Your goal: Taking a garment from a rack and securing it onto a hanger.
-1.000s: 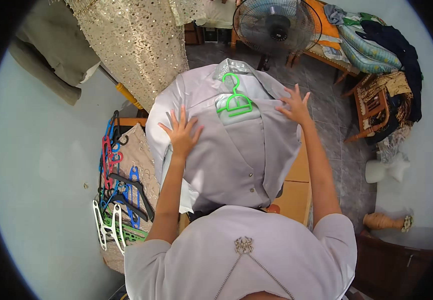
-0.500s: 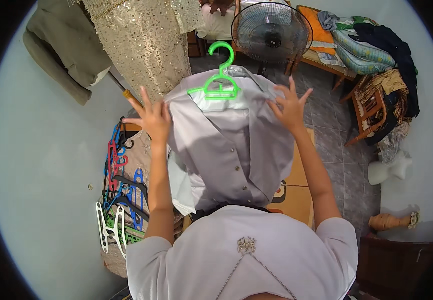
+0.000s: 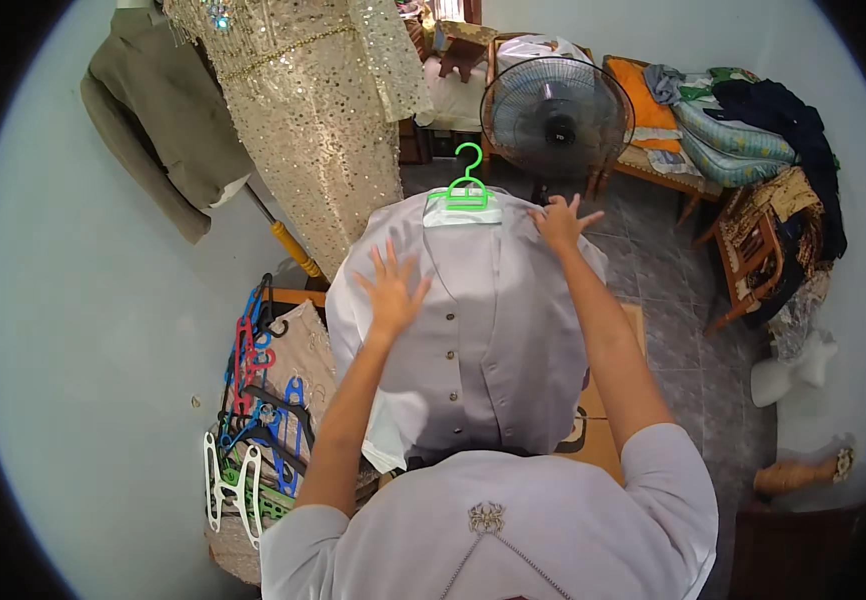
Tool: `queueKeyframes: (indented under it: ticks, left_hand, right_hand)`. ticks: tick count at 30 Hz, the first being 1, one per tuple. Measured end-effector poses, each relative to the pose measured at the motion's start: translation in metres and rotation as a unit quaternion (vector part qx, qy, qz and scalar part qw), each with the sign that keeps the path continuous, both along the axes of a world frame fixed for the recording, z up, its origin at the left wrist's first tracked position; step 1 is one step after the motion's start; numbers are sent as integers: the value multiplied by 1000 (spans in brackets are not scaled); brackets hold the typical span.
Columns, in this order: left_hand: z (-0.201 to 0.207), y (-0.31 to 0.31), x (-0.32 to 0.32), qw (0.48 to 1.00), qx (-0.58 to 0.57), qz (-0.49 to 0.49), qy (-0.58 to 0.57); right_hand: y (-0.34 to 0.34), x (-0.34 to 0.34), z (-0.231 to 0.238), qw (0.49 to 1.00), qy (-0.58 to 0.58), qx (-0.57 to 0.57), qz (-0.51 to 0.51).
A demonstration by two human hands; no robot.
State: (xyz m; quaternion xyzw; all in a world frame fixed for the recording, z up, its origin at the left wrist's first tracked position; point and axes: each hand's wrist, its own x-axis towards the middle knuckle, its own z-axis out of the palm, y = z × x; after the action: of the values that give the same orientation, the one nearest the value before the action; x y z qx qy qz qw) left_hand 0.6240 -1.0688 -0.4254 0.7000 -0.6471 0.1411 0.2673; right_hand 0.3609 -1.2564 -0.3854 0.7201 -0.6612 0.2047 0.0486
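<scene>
A light grey V-necked jacket (image 3: 473,350) lies spread in front of me with its row of dark buttons running down the middle. The bright green hanger (image 3: 468,190) sits in its neckline, hook pointing away from me, over a pale inner lining. My left hand (image 3: 390,292) is open, fingers spread over the jacket's left front; whether it presses on the cloth I cannot tell. At the right shoulder of the jacket, my right hand (image 3: 559,226) has its fingers apart, the inner ones at the fabric's edge. Neither hand grips anything visible.
Several loose hangers (image 3: 258,430) lie on beige cloth at the left. A sequined dress (image 3: 303,130) and an olive jacket (image 3: 168,120) stand beyond. A fan (image 3: 557,130) is at the back; chairs with piled clothes (image 3: 768,130) and a white bust form (image 3: 795,370) line the right.
The jacket's shoulders have come down flatter, and its front now lies straighter. My left hand has moved from the left shoulder inward and nearer; my right hand stays by the right shoulder.
</scene>
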Motion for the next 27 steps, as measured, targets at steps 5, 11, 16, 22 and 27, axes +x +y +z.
queueKeyframes:
  ticks: [5,11,16,22,27]
  left_hand:
    - [-59,16,-11,995,46,14,-83]
    - [-66,3,-5,993,20,24,-116]
    - [-58,12,-7,998,37,15,-58]
    - [-59,36,-29,995,-53,-72,-45]
    - [-64,41,-42,996,1,-48,71]
  right_hand:
    - [-20,10,-6,998,44,36,18]
    - [23,1,-27,966,-85,-227,90]
    - [204,-6,-81,962,-82,-75,249]
    - [257,-6,-129,975,-121,11,186]
    - [249,2,-107,979,-100,22,176]
